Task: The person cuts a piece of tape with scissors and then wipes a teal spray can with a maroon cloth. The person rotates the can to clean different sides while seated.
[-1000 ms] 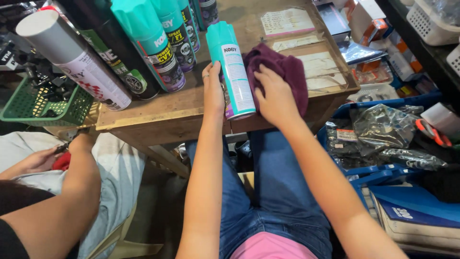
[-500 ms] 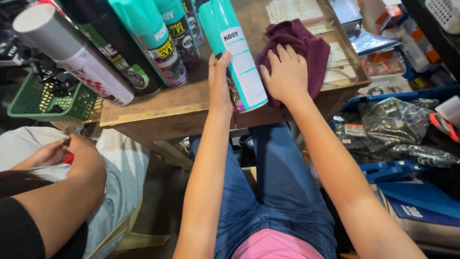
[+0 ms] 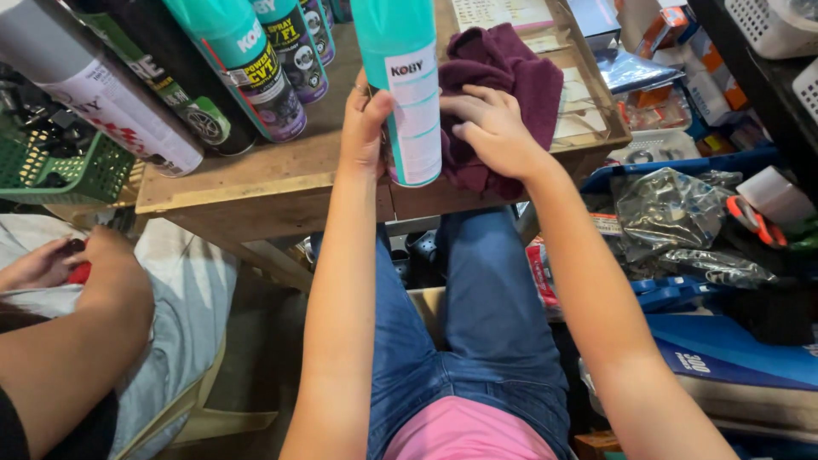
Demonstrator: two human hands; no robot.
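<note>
At the near edge of the worn wooden table (image 3: pixel 256 183), a tall teal aerosol spray can with a white label panel (image 3: pixel 407 85) stands upright, and the left hand (image 3: pixel 365 128) is wrapped around its lower part, thumb on the front and fingers curled behind it. Just to the right of the can, the right hand (image 3: pixel 494 128) lies palm down with fingers loosely spread on a crumpled dark purple cloth (image 3: pixel 503 72), pressing it rather than gripping; the cloth touches the side of the can. Farther left on the table stand more spray cans, among them a teal one with a purple base (image 3: pixel 247 64) and a grey-and-white one (image 3: pixel 102 94). Another person's hand (image 3: pixel 38 264) holds something small and red at the lower left.
</note>
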